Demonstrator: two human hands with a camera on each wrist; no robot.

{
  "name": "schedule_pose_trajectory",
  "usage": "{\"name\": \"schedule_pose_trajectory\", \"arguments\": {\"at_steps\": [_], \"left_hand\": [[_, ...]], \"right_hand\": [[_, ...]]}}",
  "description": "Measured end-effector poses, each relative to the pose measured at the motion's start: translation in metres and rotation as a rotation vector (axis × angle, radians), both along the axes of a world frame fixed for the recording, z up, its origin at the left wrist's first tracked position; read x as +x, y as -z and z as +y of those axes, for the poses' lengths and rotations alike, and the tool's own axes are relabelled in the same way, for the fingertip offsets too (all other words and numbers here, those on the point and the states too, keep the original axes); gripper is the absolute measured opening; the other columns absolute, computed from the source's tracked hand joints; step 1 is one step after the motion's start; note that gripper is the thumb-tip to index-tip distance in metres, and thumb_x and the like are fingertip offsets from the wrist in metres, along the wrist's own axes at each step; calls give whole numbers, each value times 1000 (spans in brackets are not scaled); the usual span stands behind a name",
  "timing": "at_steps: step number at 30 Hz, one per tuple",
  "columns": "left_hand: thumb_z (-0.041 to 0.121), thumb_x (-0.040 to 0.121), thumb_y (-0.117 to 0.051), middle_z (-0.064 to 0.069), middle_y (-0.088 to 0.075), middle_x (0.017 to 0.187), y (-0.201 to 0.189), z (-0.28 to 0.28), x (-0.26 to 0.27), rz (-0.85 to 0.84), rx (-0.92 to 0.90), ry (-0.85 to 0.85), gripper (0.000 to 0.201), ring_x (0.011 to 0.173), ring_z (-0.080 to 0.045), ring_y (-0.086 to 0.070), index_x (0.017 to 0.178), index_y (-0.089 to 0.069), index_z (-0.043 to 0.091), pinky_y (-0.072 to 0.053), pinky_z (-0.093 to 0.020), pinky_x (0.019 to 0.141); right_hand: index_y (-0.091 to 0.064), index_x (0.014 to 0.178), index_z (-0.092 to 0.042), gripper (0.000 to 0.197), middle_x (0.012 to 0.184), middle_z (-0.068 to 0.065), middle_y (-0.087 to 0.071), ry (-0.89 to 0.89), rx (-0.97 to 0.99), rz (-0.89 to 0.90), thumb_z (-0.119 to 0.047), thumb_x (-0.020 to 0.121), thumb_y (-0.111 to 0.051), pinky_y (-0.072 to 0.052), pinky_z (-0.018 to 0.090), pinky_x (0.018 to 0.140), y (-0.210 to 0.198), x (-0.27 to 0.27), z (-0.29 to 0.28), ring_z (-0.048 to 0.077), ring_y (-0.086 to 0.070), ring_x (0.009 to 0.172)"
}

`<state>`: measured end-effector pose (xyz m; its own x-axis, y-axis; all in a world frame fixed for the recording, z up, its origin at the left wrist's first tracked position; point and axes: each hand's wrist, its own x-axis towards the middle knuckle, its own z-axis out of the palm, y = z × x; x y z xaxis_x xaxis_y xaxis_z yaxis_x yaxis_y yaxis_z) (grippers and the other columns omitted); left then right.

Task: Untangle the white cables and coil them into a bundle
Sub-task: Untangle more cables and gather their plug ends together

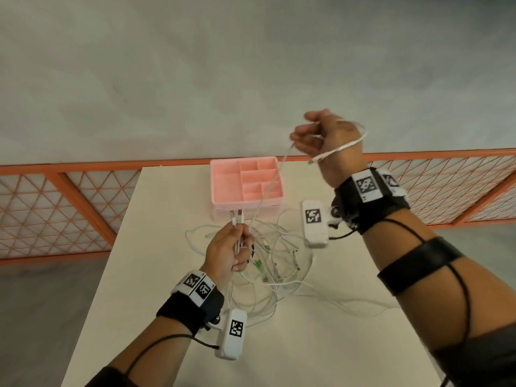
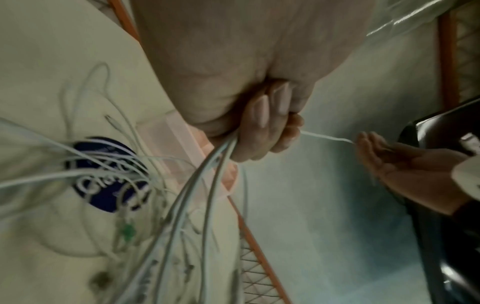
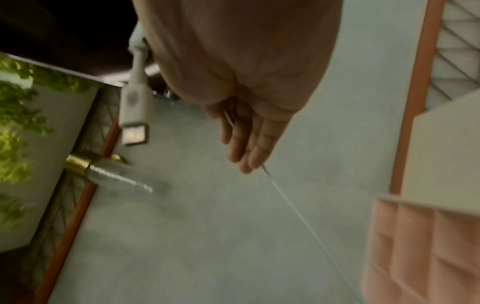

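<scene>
Behind our cream table (image 1: 167, 317) runs an orange mesh fence (image 1: 69, 208), with a pink divided tray (image 1: 223, 185) at the far edge. We clench several white cables (image 1: 279, 263) in our left hand (image 1: 227, 252), plugs upward, anchoring the tangle. Our right hand (image 1: 326, 138), raised high, fingers loosely curled, has one cable (image 1: 268, 191) looped round it, drawing it taut to free it, we judge

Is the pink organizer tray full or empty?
Empty: the pink organizer tray's compartments show bare floors; one white cable only passes above it.
</scene>
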<state>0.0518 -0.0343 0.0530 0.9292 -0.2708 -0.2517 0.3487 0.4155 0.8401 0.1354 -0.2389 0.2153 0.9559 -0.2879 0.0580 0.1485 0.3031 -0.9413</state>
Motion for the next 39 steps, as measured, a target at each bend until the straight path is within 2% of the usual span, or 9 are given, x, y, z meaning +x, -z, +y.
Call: {"name": "schedule_pose_trajectory", "arguments": {"at_steps": [5, 11, 14, 16, 22, 27, 30, 34, 39], "left_hand": [[21, 106, -38, -4, -49, 71, 31, 28, 0, 64, 237, -48, 28, 36, -8, -24, 84, -52, 12, -17, -15, 40], [15, 105, -37, -8, -49, 74, 35, 46, 3, 165, 136, -156, 28, 34, -7, -24, 84, -54, 9, -20, -11, 38], [16, 105, -38, -9, -52, 78, 20, 42, 8, 142, 57, -131, 29, 35, -7, -25, 86, -58, 7, -20, -12, 38], [17, 104, -39, -9, -56, 82, 5, 37, 12, 101, 5, -90, 29, 37, -6, -25, 90, -61, 5, -19, -14, 37], [21, 104, -41, -12, -71, 103, -28, 22, 21, -18, -12, 45, 32, 40, -7, -23, 110, -65, 0, -20, -17, 38], [21, 105, -40, -12, -69, 98, -34, 8, 20, -69, 78, 52, 33, 39, -7, -24, 106, -65, -1, -17, -18, 40], [21, 105, -41, -9, -65, 89, -31, 10, 19, -53, 65, 13, 31, 39, -7, -24, 103, -64, 2, -17, -18, 41], [23, 106, -39, -10, -64, 85, -22, 21, 20, -68, 96, 33, 27, 38, -7, -22, 99, -58, 5, -18, -15, 38], [19, 106, -38, -10, -59, 72, 9, 27, 15, 38, 298, 57, 26, 35, -9, -24, 87, -51, 9, -18, -12, 41]], "right_hand": [[-62, 99, -10, 26, 77, 8, -68, 309, -24, -214, -20, 102, -38, -53, 30, 63, -32, 17, -55, 25, -68, 73], [-57, 116, -16, 30, 99, 0, -61, 622, -284, -306, -16, 92, -39, -53, 33, 71, -26, 19, -112, 11, -60, 87], [-58, 126, -21, 56, 122, -6, -60, 516, -690, -120, 3, 82, -32, -49, 35, 102, 9, 10, -112, 7, -58, 110], [-60, 126, -28, 60, 131, -8, -58, 296, -775, 10, 7, 83, -35, -49, 40, 103, 36, 2, -102, 9, -56, 120], [-69, 104, -12, 17, 107, 14, -69, -126, -675, 181, -5, 95, -57, -57, 46, 81, 91, -33, -40, 22, -74, 80], [-61, 123, -28, 29, 122, -10, -57, -564, -954, 112, -35, 95, -62, -50, 19, 73, 111, -54, 14, 7, -62, 92], [-64, 92, -23, 13, 98, -7, -59, -541, -1043, 75, -36, 95, -62, -38, 7, 68, 108, -54, 29, -8, -53, 74], [-64, 77, -13, 29, 74, -10, -55, -508, -1040, 30, -30, 98, -57, -38, 15, 61, 94, -45, 28, 5, -49, 62], [-61, 70, -13, 32, 64, 1, -54, -31, -580, -63, -21, 100, -54, -38, 26, 56, 52, -16, 7, 12, -45, 57]]}}
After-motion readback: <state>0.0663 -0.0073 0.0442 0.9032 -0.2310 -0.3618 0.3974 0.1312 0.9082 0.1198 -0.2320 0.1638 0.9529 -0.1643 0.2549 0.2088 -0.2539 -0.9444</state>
